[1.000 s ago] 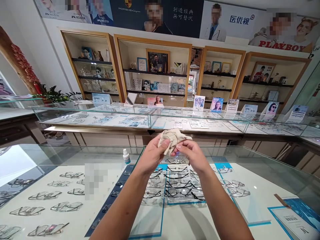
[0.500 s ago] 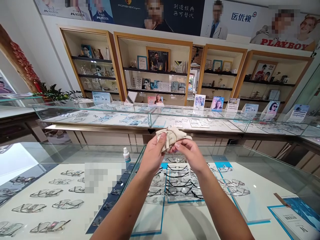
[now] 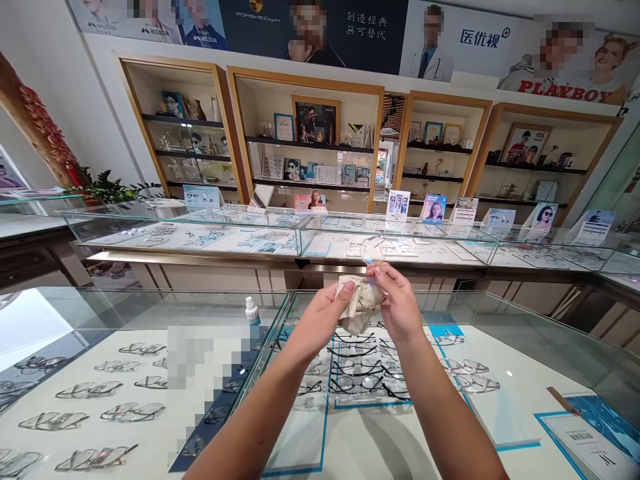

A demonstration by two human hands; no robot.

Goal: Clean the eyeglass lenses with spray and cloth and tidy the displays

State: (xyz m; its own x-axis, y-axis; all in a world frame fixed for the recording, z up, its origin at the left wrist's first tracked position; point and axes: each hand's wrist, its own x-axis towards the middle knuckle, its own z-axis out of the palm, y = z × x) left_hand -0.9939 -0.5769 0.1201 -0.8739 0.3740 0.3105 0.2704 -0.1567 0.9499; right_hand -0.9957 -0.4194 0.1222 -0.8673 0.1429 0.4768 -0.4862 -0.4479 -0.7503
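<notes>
A pair of thin-rimmed eyeglasses is held up over the glass display case, turned so that one round lens stands above the other. My right hand pinches the frame near its middle. My left hand is closed on a cream cleaning cloth, its thumb on top. The cloth lies against the lower lens, and part of that lens shows beside it. Fingers and cloth hide the rest of the frame and the temples.
A small white spray bottle stands on the glass top to the left. Under the glass lie rows of eyeglasses and a brochure. Across the aisle runs another glass counter with upright cards.
The cloth was bunched around the glasses in both hands. Now it is lower in my left hand, and the glasses are turned upward in my right hand with a lens uncovered.
</notes>
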